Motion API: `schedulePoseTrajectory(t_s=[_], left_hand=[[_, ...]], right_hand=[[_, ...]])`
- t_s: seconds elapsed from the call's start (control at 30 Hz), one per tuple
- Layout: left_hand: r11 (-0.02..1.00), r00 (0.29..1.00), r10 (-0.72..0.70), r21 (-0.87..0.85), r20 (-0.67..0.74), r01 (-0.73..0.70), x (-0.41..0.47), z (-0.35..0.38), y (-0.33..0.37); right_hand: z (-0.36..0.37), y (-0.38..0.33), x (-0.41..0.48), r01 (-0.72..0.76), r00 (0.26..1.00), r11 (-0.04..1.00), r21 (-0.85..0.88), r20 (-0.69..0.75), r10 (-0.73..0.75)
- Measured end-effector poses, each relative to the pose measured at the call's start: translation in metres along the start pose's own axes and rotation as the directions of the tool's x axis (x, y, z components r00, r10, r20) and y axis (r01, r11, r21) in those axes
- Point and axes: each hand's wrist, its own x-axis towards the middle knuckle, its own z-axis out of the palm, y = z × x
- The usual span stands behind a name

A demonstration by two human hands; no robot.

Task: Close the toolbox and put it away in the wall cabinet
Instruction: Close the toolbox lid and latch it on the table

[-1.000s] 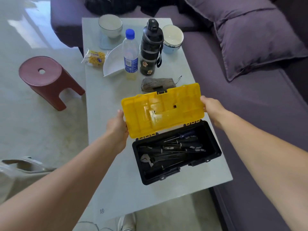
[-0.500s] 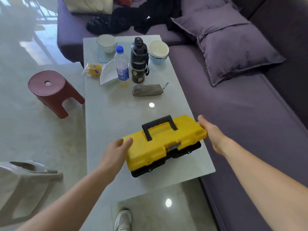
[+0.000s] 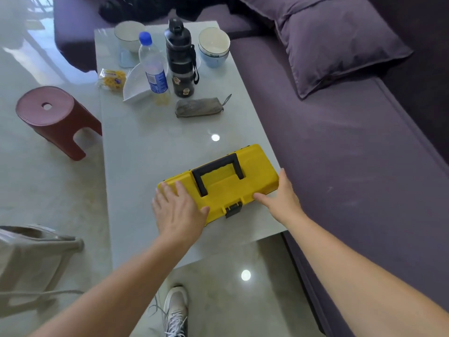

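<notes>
Toolbox (image 3: 218,184) lid down, sits at near right corner of table (image 3: 155,147), left hand (image 3: 178,212) flat and spread on its left end, right hand (image 3: 281,199) open against right end, likely steadying it to latch; table edge close, room behind clear.

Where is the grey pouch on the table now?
The grey pouch lies mid-table, just in front of the black bottle, beyond the yellow toolbox.

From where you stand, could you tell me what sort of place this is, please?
Most likely a home living room: a purple sofa with a cushion beside a low coffee table carrying bowls, bottles and the yellow toolbox.
</notes>
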Motion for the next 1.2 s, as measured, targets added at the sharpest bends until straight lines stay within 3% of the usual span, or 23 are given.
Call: schedulePoseTrajectory(t_s=[0.07, 0.13, 0.23, 0.37, 0.47, 0.63, 1.0, 1.13, 1.2], left_hand=[[0.985, 0.988, 0.151, 0.086, -0.044, -0.147, 0.019, 0.001, 0.01], [0.946, 0.956, 0.293, 0.137, 0.026, -0.293, 0.041, 0.002, 0.024], [0.916, 0.925, 0.317, 0.183, 0.21, -0.356, 0.067, 0.006, 0.034], [0.928, 0.923, 0.294, 0.16, 0.248, -0.338, 0.078, 0.01, 0.028], [0.928, 0.925, 0.285, 0.171, 0.25, -0.332, 0.077, 0.007, 0.032], [0.924, 0.93, 0.276, 0.198, 0.242, -0.326, 0.075, 0.008, 0.035], [0.932, 0.932, 0.279, 0.169, 0.23, -0.32, 0.075, 0.007, 0.032], [0.943, 0.937, 0.262, 0.144, 0.232, -0.299, 0.073, 0.002, 0.034], [0.956, 0.951, 0.268, 0.082, 0.156, -0.283, 0.072, -0.001, 0.039]], right_hand=[[0.018, 0.006, -0.018, -0.212, 0.975, 0.94, 0.268, -0.011, 0.223], [0.044, 0.006, -0.038, -0.421, 0.902, 0.712, 0.562, 0.174, 0.395], [0.08, -0.004, -0.052, -0.529, 0.843, 0.385, 0.757, 0.413, 0.345], [0.095, -0.025, -0.055, -0.499, 0.852, 0.185, 0.847, 0.439, 0.286], [0.091, -0.032, -0.058, -0.513, 0.813, 0.184, 0.839, 0.406, 0.418], [0.083, -0.048, -0.057, -0.587, 0.649, 0.235, 0.775, 0.277, 0.708], [0.098, -0.046, -0.061, -0.362, 0.808, -0.097, 0.927, 0.364, 0.462], [0.099, -0.045, -0.064, -0.356, 0.82, -0.099, 0.929, 0.362, 0.443], [0.098, -0.044, -0.062, -0.366, 0.813, -0.105, 0.925, 0.372, 0.449]])
